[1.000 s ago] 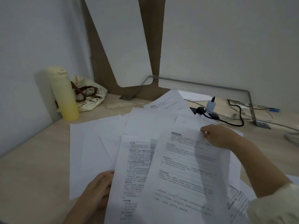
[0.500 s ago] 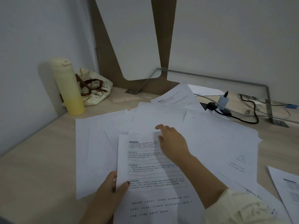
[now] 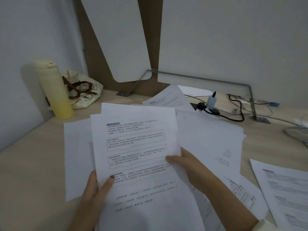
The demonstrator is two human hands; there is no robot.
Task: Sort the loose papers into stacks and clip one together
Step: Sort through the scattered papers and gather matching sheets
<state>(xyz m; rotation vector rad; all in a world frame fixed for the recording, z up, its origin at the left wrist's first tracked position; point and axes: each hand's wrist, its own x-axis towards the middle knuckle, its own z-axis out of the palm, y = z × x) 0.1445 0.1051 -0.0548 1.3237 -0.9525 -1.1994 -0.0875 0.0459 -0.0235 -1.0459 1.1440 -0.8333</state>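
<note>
A small stack of printed sheets (image 3: 136, 147) is lifted off the desk in front of me, its top page covered with boxed text. My left hand (image 3: 93, 192) grips the stack's left edge, thumb on the top page. My right hand (image 3: 191, 165) holds the right edge, thumb on the page and fingers behind. Loose white sheets (image 3: 211, 140) lie spread on the desk under and to the right of the stack. Another printed page (image 3: 286, 189) lies at the far right, and one more printed page (image 3: 168, 97) lies at the back.
A yellow bottle (image 3: 55, 89) and a cloth bag (image 3: 83, 90) stand at the back left against the wall. A power strip with plugs and cables (image 3: 215, 107) sits at the back right behind a metal bracket (image 3: 251, 100). The wooden desk (image 3: 31, 172) shows on the left.
My right hand left the top of the page and took hold of the stack's right edge. Both hands raised the stack off the desk toward me.
</note>
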